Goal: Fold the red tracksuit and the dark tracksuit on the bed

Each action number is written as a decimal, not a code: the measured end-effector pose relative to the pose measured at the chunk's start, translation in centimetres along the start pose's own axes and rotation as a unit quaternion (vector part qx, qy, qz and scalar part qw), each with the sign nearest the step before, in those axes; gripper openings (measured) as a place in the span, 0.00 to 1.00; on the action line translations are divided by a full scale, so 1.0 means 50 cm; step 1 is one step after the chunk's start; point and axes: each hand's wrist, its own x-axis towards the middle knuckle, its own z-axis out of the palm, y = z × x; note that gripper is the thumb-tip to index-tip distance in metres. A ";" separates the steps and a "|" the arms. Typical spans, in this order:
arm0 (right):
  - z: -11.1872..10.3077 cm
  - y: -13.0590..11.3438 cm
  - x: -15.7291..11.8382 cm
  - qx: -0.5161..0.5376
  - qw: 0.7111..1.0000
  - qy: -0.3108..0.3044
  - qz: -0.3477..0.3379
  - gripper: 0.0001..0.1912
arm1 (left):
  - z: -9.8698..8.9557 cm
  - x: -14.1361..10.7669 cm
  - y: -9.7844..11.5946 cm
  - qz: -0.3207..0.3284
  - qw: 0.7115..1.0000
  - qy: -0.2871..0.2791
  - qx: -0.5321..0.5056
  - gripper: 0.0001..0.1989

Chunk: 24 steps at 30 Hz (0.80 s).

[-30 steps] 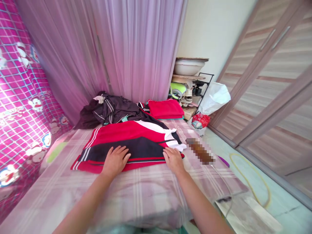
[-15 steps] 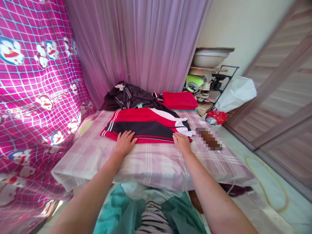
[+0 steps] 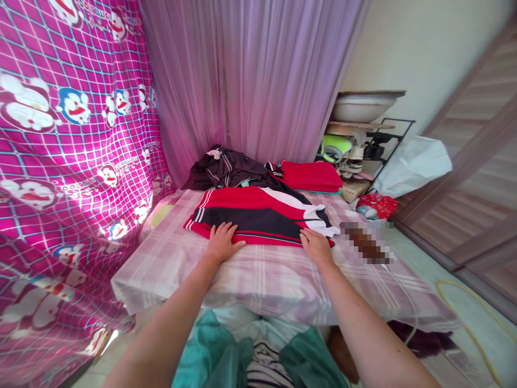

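A folded red, black and white shirt (image 3: 258,221) with a white collar lies flat on the cloth-covered table, its collar toward the right. On its near edge at the left rests my left hand (image 3: 223,242), palm down with the fingers spread and the thumb out to the side. My right hand (image 3: 316,247) lies on the near edge by the collar end, fingers stretched forward over the black panel. Neither hand lifts the fabric.
Behind the shirt is a heap of dark clothes (image 3: 234,168) beside a folded red stack (image 3: 311,175). A shoe rack (image 3: 363,153) with a basin (image 3: 363,108) on top stands at the back right. The plaid tablecloth (image 3: 262,280) hangs over the front edge. A pink curtain (image 3: 81,161) borders the left.
The whole view has shifted, so everything sits a little further right and lower. Both hands remain on the shirt's near edge, and the shirt looks the same.
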 end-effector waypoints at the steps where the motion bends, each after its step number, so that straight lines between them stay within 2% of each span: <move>1: -0.001 -0.001 0.000 -0.002 1.000 0.000 0.000 0.19 | 0.000 0.000 0.000 0.002 1.000 -0.003 0.001 0.36; 5: -0.005 -0.008 -0.002 -0.009 1.000 -0.002 0.008 0.19 | 0.000 0.000 -0.001 0.005 1.000 -0.007 0.001 0.37; 18: -0.005 -0.009 0.001 0.005 1.000 -0.002 0.023 0.19 | 0.002 0.003 -0.003 0.007 1.000 0.020 0.006 0.29; 24: -0.011 -0.015 0.001 0.006 1.000 0.011 0.017 0.18 | 0.002 0.004 -0.002 0.004 1.000 0.020 0.014 0.28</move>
